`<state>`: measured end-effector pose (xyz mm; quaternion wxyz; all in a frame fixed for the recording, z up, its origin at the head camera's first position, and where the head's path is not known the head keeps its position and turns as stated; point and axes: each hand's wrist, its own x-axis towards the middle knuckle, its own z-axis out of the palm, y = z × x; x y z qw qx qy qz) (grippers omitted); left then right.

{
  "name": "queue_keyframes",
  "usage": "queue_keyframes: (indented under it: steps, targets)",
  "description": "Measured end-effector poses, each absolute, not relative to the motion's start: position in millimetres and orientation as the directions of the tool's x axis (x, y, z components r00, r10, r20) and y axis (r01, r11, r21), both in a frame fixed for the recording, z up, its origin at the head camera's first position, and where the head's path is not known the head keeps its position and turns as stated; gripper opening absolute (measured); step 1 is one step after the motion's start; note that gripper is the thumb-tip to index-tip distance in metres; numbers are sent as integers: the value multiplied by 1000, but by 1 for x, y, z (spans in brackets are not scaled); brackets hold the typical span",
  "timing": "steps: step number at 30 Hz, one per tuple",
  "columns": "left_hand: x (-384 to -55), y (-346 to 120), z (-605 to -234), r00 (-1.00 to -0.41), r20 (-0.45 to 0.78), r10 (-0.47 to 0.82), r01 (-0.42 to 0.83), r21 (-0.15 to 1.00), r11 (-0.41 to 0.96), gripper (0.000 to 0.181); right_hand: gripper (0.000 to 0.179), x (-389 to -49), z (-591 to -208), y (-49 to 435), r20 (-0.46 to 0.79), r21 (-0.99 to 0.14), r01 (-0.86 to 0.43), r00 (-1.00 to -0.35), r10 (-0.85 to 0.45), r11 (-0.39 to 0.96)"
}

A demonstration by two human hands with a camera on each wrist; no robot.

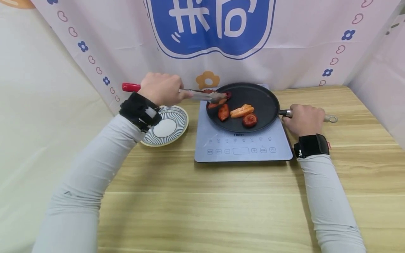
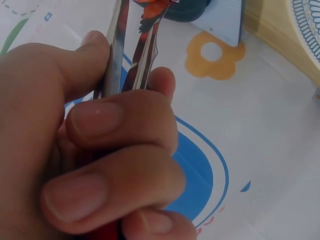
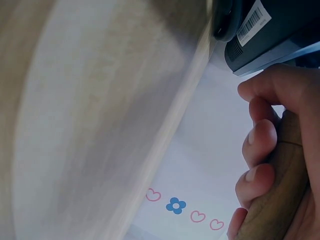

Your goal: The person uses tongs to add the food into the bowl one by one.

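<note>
My left hand grips metal tongs with a red handle end, fingers curled round them in the left wrist view. The tongs' tips reach over the left side of a black frying pan, at a reddish-orange piece of food; whether they pinch it firmly I cannot tell. In the pan also lie an orange piece, a round red piece and a dark red piece. My right hand holds the pan's handle, whose wooden grip shows in the right wrist view.
Beneath the pan is a flat light-blue induction cooktop with touch keys along its front. A striped round plate sits left of it, partly under my left wrist. Behind the wooden table hangs a printed cloth.
</note>
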<state>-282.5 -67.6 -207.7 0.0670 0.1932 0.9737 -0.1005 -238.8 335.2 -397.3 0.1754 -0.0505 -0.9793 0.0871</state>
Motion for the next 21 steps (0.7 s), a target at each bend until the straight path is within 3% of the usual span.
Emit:
queue_keyframes:
  steps: [21]
  targets:
    - [-294, -34, -211, -916, -152, 372, 396, -189, 899, 56, 31, -239, -397, 335, 330, -187, 64, -936, 124, 980]
